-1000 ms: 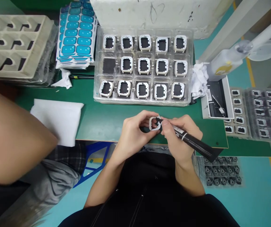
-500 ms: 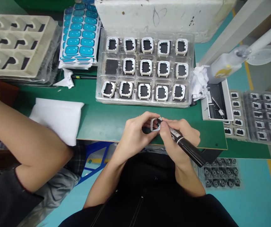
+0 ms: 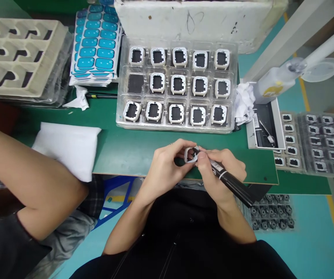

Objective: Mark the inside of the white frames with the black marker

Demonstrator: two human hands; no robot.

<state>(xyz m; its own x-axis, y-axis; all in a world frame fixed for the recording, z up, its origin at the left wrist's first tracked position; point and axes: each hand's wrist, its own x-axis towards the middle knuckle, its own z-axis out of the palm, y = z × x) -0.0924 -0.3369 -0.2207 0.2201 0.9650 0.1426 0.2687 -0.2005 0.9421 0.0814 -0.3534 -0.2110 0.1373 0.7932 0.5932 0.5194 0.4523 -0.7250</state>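
Observation:
Between the thumb and fingers of my left hand is a small white watch case frame, held over the front edge of the bench. My right hand is closed around a thick black marker pen. The pen slants, its tip end at the frame and its rear end toward my body. Fingertips of both hands meet close to the frame and partly hide it and the tip. Beyond my hands, a clear plastic tray holds several similar white frames, and one pocket in its middle row has none.
Left of the tray lie sheets of blue stickers, a moulded pulp tray and a white foam pouch. A co-worker's arm reaches in at left. On the right are a small white box, crumpled tissue and a bottle.
The frame has turned slightly in my left hand, and the pen stays against it. The whole view has shifted a little.

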